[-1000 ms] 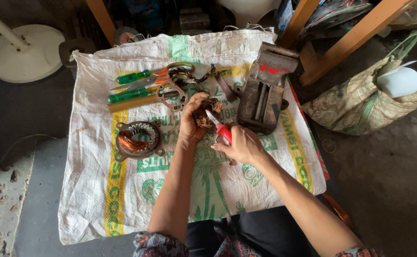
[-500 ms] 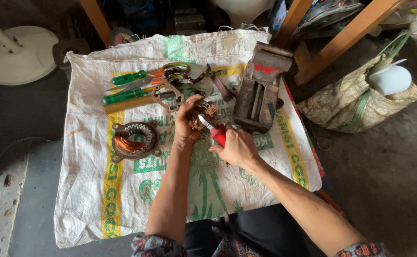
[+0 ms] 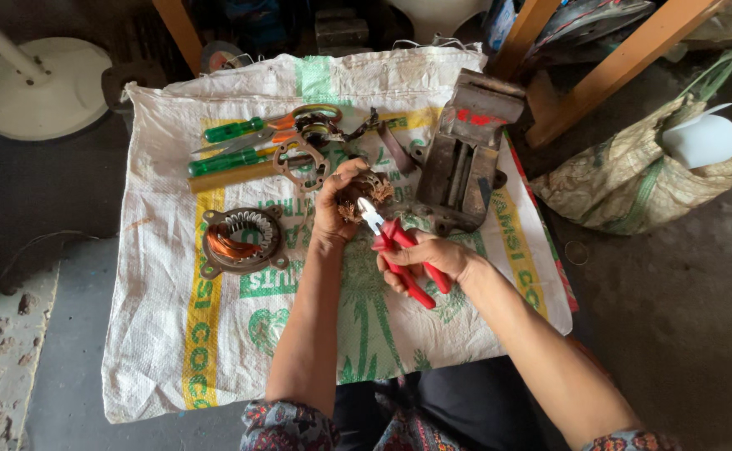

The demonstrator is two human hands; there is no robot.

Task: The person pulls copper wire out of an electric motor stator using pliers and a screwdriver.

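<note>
**Hands at the copper winding, cutters poised**

Left hand (image 3: 338, 205) grips a small rusty motor part (image 3: 364, 194) with tangled copper wire, held just above the sack. Right hand (image 3: 429, 259) is closed round the red-handled cutters (image 3: 399, 250), their tip at the wire; judging by this, wire is being snipped, which calls for a steady hold.

Largest first: the white woven sack (image 3: 216, 351) with green and yellow print, a grey bench vise (image 3: 466, 154), a printed bag (image 3: 633, 179) at right, a wound stator (image 3: 241, 240), green-handled screwdrivers (image 3: 232, 146).
</note>
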